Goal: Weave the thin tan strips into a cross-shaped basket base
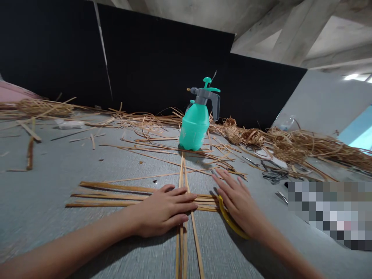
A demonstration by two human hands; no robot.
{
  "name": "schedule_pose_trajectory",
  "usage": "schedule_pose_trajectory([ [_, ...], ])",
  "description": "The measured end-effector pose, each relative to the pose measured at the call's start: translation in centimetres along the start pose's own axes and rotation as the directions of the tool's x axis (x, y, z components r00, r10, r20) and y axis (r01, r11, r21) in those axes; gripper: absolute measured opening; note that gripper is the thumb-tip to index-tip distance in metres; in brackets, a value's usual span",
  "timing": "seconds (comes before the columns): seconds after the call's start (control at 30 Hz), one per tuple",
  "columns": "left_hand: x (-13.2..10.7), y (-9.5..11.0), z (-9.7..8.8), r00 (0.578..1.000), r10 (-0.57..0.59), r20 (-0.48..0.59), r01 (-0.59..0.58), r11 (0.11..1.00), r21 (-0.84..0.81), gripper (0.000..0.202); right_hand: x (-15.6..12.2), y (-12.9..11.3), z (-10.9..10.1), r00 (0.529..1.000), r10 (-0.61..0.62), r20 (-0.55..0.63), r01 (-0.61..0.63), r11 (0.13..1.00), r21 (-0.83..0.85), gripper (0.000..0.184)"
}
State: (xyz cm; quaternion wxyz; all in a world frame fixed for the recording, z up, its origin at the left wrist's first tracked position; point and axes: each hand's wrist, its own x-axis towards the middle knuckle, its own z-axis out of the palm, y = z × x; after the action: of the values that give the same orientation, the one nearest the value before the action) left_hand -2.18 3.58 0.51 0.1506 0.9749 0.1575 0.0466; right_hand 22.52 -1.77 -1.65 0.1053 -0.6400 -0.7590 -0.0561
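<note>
My left hand (165,209) lies flat, fingers stretched out, over the crossing of several thin bamboo strips. Under its palm and fingers, the sideways strips (104,203) pass beneath or across the lengthwise strips (185,255); the exact weave at the crossing is hidden. My right hand (236,201) rests at the right ends of the sideways strips with its fingers extended. Beneath that hand curves a yellow band (229,221), partly covered; I cannot tell what it belongs to. My right thumb is hardly visible.
A teal pump spray bottle (194,126) stands beyond the strips on the grey table (37,232). Loose strips and woven pieces (254,137) line the back. Dark-handled tools (273,174) lie to the right, near a pixelated patch (334,213). A black panel (162,58) rises behind.
</note>
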Motion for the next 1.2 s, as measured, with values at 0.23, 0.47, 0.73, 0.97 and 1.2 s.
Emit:
schedule_pose_trajectory([
  [0.23, -0.1, -0.1, 0.0, 1.0, 0.002, 0.031, -0.002, 1.0, 0.004, 0.042, -1.1, 1.4, 1.8, 0.995, 0.0, 0.096, 0.004, 0.999, -0.05, 0.048],
  [0.47, -0.1, -0.1, -0.1, 0.999, -0.003, 0.049, 0.003, 1.0, 0.001, 0.044, 0.7, -0.9, 1.8, 0.99, -0.006, 0.14, 0.02, 0.995, -0.097, 0.05],
  [0.73, -0.3, -0.3, 0.2, 0.999, 0.017, 0.039, -0.017, 1.0, 0.004, 0.048, 1.5, -1.5, 0.6, 0.995, -0.029, 0.099, 0.035, 0.998, -0.053, 0.053],
  [0.97, -0.4, -0.2, 0.2, 0.997, 0.067, -0.042, -0.065, 0.997, 0.03, 0.048, 3.9, -3.8, 0.7, 0.991, -0.133, 0.007, 0.133, 0.99, -0.055, 0.053],
  [1.2, -0.3, 0.3, -0.6, 0.973, 0.108, -0.203, -0.085, 0.989, 0.117, 0.021, 3.5, -4.0, 2.0, 0.991, -0.131, 0.014, 0.131, 0.99, 0.044, 0.049],
])
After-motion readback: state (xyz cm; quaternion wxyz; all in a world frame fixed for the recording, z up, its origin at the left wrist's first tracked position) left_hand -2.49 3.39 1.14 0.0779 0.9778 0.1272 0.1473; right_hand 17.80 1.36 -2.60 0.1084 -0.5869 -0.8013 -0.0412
